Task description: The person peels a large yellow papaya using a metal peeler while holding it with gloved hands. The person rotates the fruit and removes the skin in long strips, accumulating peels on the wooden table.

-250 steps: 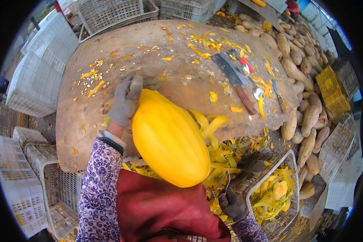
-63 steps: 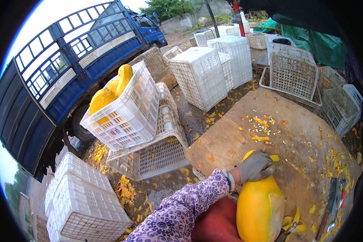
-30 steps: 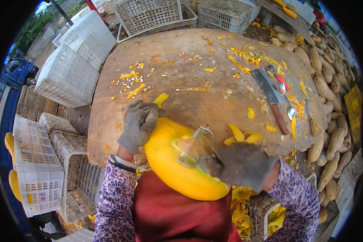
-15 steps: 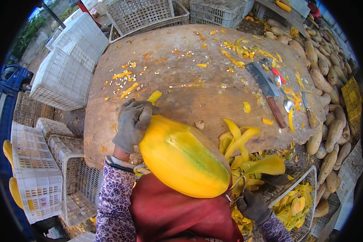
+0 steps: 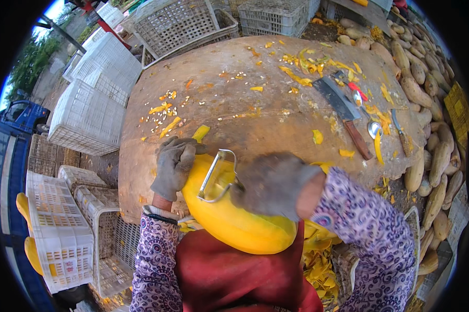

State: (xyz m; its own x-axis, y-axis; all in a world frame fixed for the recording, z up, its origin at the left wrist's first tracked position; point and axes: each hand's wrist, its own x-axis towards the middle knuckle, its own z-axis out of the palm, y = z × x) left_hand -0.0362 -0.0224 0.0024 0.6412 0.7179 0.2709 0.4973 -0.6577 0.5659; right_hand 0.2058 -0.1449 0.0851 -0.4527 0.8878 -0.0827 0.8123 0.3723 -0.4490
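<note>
A large yellow pumpkin (image 5: pixel 234 229), its rind mostly pared away, lies across the table's near edge against my red apron (image 5: pixel 234 270). My left hand (image 5: pixel 174 166), in a grey glove, is closed around the pumpkin's far-left end, beside a short stub (image 5: pixel 200 133). My right hand (image 5: pixel 273 182), also gloved and smeared by motion, grips a metal peeler (image 5: pixel 210 176). The peeler's wide frame lies over the upper left of the pumpkin, close to my left hand. Its handle is hidden inside the right glove.
On the wooden table (image 5: pixel 234 99) lie a cleaver (image 5: pixel 338 101), a spoon (image 5: pixel 374 129), a small knife (image 5: pixel 399 135), seeds and peel scraps. Peelings (image 5: pixel 320 270) heap below on the right. White crates (image 5: pixel 86 117) stand left; unpeeled pumpkins (image 5: pixel 437 161) pile up right.
My right hand has swung up with the peeler from beside the peelings at the lower right to the pumpkin's upper left. My left hand keeps its hold; the view has shifted slightly.
</note>
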